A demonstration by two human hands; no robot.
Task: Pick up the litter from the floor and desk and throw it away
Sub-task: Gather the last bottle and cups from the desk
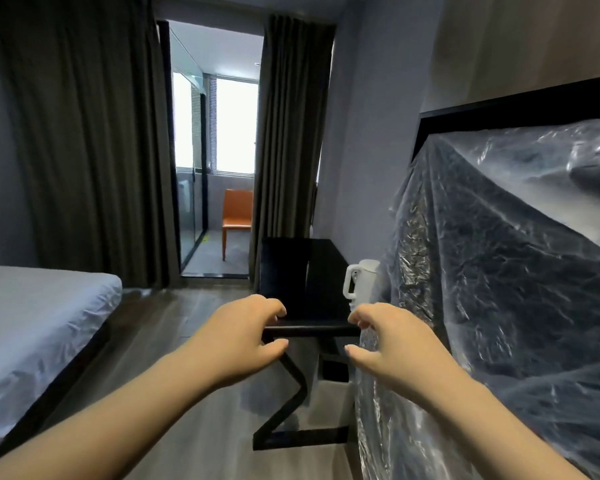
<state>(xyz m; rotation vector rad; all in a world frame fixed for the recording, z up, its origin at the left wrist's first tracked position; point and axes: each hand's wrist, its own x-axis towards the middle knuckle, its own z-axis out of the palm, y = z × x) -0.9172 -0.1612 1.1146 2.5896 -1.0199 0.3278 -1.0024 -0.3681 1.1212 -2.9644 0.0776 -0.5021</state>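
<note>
Here the room runs long and narrow toward a glazed balcony where an orange chair (237, 216) stands, with dark curtains (84, 133) drawn back on either side of the opening. On the right, a large framed panel is draped in clear plastic sheeting (499, 271), apparently to shield it from dust. On the left, the bed (32, 323) is made, its sheet smooth. Ahead, the dark surface (323, 268) sits against the right wall on a zigzag leg, a black chair (284, 268) pushed in beside it; a white kettle (361, 282) stands on it near the sheeting. Below it sits what looks like a pale bin (329, 396), likely where rubbish is meant to go. The person's 2 arms reach forward. The left hand (243, 337) and the right hand (385, 344) are both empty, fingers curled loosely apart. No litter can be made out on the floor (194, 427) or the surface.
</note>
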